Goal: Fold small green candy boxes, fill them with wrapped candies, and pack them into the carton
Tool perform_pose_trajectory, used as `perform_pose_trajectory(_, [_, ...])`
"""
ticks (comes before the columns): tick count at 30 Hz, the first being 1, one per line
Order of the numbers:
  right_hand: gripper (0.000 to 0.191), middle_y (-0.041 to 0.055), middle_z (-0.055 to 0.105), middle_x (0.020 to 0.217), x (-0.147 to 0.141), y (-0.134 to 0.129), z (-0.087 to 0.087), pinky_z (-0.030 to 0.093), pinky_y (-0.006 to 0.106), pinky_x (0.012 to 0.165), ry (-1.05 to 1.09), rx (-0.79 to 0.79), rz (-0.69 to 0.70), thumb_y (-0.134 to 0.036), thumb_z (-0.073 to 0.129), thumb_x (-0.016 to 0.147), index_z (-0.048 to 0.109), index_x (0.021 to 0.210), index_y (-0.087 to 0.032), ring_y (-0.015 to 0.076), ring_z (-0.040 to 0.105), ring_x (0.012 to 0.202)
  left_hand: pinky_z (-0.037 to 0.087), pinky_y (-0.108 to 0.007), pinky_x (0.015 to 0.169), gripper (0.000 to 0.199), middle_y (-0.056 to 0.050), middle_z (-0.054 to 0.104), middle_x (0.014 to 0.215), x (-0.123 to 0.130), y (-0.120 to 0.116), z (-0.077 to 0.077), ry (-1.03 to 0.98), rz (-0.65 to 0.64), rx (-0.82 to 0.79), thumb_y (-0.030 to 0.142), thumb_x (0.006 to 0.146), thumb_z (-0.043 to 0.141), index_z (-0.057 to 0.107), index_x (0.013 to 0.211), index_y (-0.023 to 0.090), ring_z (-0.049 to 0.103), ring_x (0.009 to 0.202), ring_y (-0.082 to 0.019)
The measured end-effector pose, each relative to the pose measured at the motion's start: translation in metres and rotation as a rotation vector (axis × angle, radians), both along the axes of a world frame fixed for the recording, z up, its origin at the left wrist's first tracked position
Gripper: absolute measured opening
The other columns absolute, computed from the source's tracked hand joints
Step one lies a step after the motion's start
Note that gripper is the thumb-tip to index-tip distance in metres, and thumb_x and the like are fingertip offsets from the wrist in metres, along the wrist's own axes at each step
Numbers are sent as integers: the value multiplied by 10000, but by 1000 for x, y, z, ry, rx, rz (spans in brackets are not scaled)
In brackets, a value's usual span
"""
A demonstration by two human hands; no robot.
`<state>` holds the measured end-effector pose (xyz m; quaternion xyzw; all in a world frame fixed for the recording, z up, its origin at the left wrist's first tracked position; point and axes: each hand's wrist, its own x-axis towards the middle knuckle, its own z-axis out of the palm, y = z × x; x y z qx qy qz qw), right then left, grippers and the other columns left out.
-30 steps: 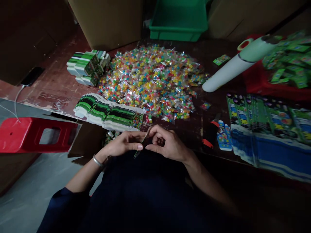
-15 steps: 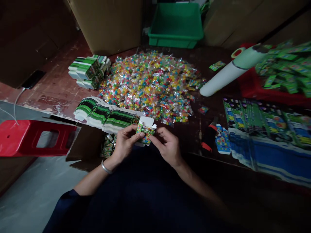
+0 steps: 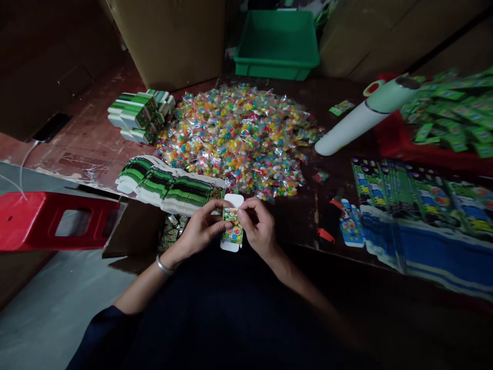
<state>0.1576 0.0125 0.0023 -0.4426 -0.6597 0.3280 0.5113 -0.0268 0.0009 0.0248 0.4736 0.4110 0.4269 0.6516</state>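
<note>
Between both hands is a small green printed carton point(image 3: 233, 226) with white flaps at its top and bottom. My left hand point(image 3: 204, 224) pinches its left side between thumb and fingers. On the carton's upper right side, my right hand point(image 3: 259, 225) has its thumb and fingertips closed. Just beyond lies a large heap of clear packets of colourful candies point(image 3: 246, 136). A long row of flat green and white cartons point(image 3: 169, 182) lies to the left of the hands. Further back are strapped carton bundles point(image 3: 134, 110).
A green tray point(image 3: 275, 43) stands at the back beside cardboard boxes point(image 3: 173, 41). On the right are a white roll point(image 3: 350, 126), a red-and-black cutter point(image 3: 330, 221), blue packaging sheets point(image 3: 423, 241) and a red bin point(image 3: 396, 136). A red stool point(image 3: 38, 221) and open box point(image 3: 134, 231) are left.
The carton has turned upright and faces me more flatly, with its lower white flap now showing. My right hand has moved slightly left, its fingers at the carton's upper edge.
</note>
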Motion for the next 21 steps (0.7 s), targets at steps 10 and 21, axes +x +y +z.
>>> perform_pose_trajectory(10, [209, 17, 692, 913, -6, 10, 16, 564, 305, 781, 315, -169, 154, -407, 786, 898, 658, 924, -243, 174, 680, 869, 560, -183, 639, 446, 8, 585, 1027, 8, -4, 1, -9, 167, 45, 307, 811, 871, 510, 1056, 218, 654, 719, -75])
perform_pose_trajectory(21, [334, -8, 675, 702, 18, 34, 36, 490, 271, 610, 83, -484, 303, -492, 818, 835, 698, 754, -192, 131, 595, 635, 651, -287, 787, 416, -71, 664, 1161, 0, -8, 6, 75, 24, 65, 190, 871, 783, 554, 1215, 229, 737, 915, -176])
